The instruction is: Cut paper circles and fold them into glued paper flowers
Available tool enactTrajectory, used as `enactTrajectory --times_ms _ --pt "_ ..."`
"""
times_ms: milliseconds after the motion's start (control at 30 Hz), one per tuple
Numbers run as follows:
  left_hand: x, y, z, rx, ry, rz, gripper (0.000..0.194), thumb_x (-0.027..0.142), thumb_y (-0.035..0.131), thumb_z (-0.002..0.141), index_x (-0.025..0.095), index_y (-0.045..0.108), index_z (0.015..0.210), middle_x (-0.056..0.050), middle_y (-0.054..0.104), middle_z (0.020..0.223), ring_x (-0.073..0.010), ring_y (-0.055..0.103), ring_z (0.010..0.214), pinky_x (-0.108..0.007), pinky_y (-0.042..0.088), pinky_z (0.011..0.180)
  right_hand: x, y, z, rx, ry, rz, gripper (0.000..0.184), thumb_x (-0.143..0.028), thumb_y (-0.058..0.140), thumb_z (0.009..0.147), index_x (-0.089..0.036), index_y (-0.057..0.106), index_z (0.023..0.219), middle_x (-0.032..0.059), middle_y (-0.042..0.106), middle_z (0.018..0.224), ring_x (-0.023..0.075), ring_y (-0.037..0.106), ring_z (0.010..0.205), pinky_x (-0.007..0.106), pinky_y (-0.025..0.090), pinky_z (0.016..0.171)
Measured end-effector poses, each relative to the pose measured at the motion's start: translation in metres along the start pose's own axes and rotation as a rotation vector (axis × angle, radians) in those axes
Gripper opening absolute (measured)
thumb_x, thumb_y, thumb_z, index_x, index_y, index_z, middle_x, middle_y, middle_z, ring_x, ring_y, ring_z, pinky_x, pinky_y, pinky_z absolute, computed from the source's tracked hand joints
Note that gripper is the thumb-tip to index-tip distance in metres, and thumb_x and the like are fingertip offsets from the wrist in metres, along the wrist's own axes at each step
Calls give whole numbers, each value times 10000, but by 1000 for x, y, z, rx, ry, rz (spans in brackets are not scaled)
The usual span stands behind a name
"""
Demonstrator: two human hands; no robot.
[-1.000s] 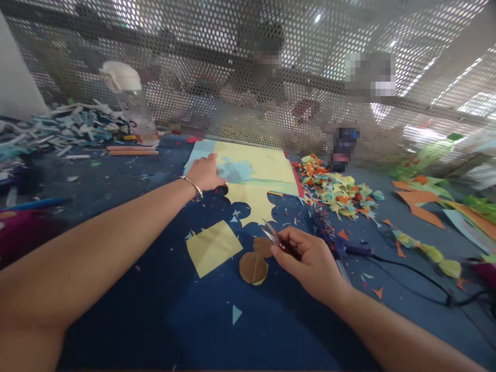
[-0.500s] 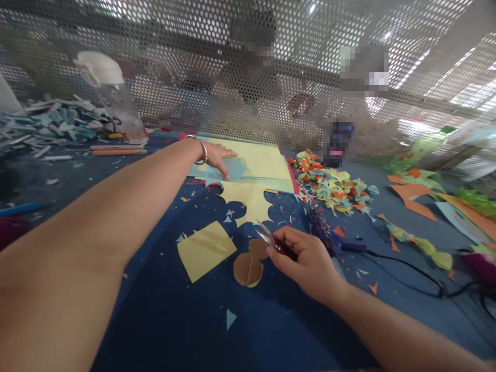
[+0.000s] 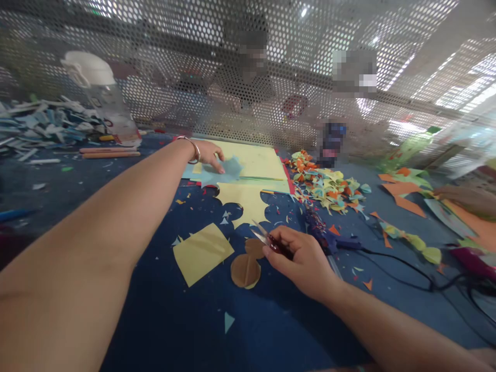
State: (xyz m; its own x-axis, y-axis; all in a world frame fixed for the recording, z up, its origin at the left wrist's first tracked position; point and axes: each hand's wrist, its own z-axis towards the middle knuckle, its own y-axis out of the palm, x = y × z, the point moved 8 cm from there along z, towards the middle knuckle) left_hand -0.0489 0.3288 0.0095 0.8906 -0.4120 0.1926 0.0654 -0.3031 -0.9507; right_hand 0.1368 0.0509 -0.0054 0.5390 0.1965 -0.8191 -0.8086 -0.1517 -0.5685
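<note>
My left hand (image 3: 209, 155) reaches to the back of the table, thumb and fingers apart, touching a light blue paper scrap (image 3: 227, 171) with a jagged edge. Beneath lie pale yellow sheets (image 3: 258, 155); a scallop-cut yellow piece (image 3: 248, 201) extends toward me. In my right hand (image 3: 300, 256) is a small pair of scissors (image 3: 271, 241) with dark red handles, blades pointing up and left. Just left of that hand, round brown cardboard pieces (image 3: 245, 270) lie on the table, the lower one partly over yellow paper. A yellow paper square (image 3: 203, 253) lies farther left.
A clear bottle (image 3: 110, 103) stands at the back left beside a heap of paper strips (image 3: 50, 121). Small coloured cuttings (image 3: 321, 181) are piled right of the sheets. A purple glue gun (image 3: 341, 242) trails a black cord. Another person's hand (image 3: 468, 199) is over orange paper.
My left hand has moved right and forward from the sheets' left edge onto the blue scrap, its fingers now more curled. My right hand keeps the scissors. Another person's hand has appeared at right.
</note>
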Motion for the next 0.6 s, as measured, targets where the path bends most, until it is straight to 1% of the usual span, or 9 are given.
enactTrajectory --times_ms 100,167,300,333,367,400,467,533,600 --pt "-1 -1 -6 80 2 -51 601 558 767 586 176 753 1050 -77 741 1011 -269 632 956 -277 385 786 -1 0 -1 4 -11 2 101 -231 601 824 -199 551 742 -62 443 617 86 364 546 216 306 515" --pt "-2 -9 -15 196 -3 -98 529 501 757 640 158 743 1043 -61 718 928 -243 621 894 -277 374 745 -2 0 -1 2 -17 -1 102 -236 599 824 -200 551 742 -62 442 614 87 364 544 216 304 511" --pt "-6 -40 -50 565 -52 -219 500 396 589 878 104 582 1283 -64 648 926 -227 568 922 -306 361 772 -2 -1 1 9 -14 -29 115 -256 600 834 -197 559 745 -59 441 611 88 363 542 217 302 506" --pt "-4 -48 -63 675 -48 -290 472 379 577 904 107 560 1289 -48 630 914 -211 552 921 -306 364 799 -2 -2 1 15 -15 -38 122 -264 599 840 -195 560 746 -58 443 611 89 365 544 218 305 508" --pt "-3 -56 -78 827 4 -540 433 330 668 862 98 597 1221 -33 625 872 -194 538 897 -307 364 830 -3 -2 1 24 -17 -48 131 -272 597 846 -194 562 747 -56 445 613 90 369 547 220 311 513" --pt "4 -56 -88 864 38 -625 420 342 669 879 108 586 1218 -15 627 870 -171 534 878 -301 375 855 -3 -4 1 36 -20 -57 143 -283 595 854 -192 563 747 -55 445 614 91 372 550 221 317 517" --pt "23 -48 -104 861 79 -736 396 316 596 939 99 541 1266 -19 666 911 -146 555 829 -295 425 841 -4 -7 0 65 -20 -64 178 -311 590 873 -190 565 744 -53 444 612 94 376 552 225 327 522" --pt "49 -28 -117 790 126 -833 337 274 517 977 98 553 1261 -49 710 990 -154 610 853 -297 474 825 -3 -12 -2 105 -14 -43 212 -342 582 893 -189 566 748 -49 459 614 96 394 552 228 340 524" --pt "71 -1 -132 700 139 -909 298 300 603 931 110 633 1159 -79 726 1039 -192 647 934 -306 493 827 -1 -18 -5 153 -1 -16 230 -373 576 908 -188 568 771 -42 490 623 100 423 551 233 359 530"
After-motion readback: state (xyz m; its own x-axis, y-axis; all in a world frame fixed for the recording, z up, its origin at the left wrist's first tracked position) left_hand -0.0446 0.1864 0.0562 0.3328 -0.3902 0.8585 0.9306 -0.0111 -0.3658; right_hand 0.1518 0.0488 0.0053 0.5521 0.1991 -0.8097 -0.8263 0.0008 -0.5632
